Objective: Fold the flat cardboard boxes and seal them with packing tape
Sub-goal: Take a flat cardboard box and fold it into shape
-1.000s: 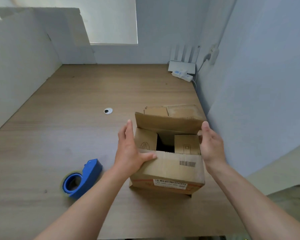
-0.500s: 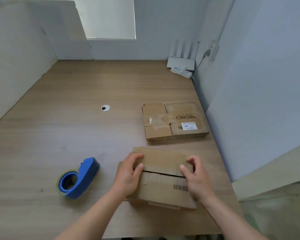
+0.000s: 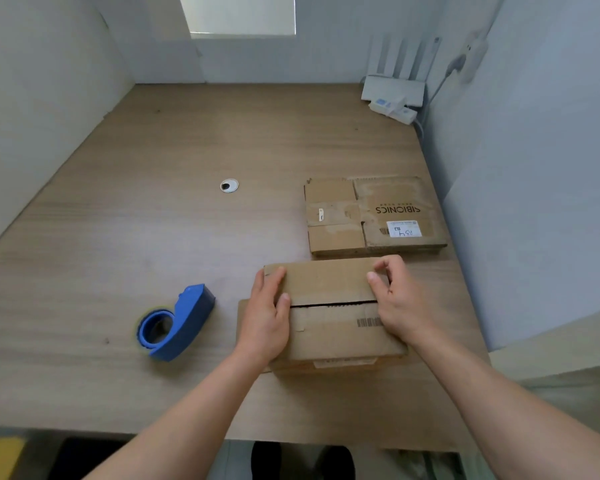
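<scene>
Looking down at the near part of the bench, I see the box is closed on top now. A second ago its flaps stood up and my hands were on its two sides. Now both top flaps lie flat with a thin dark gap between them.

My left hand lies on the left end, its fingers straight and pressing on both flaps. My right hand is on the right end. Its fingers are bent at the far corner of the far flap. I cannot tell if they pinch it or just push.

A barcode shows on the near flap, touching my right hand. The blue tape holder lies left of the box, apart from it.

Just behind the box lies a flat cardboard box. It says SIBIONICS upside down and has a white sticker with writing too small to read. Farther back are a small round hole in the bench and a white router in the corner.
</scene>
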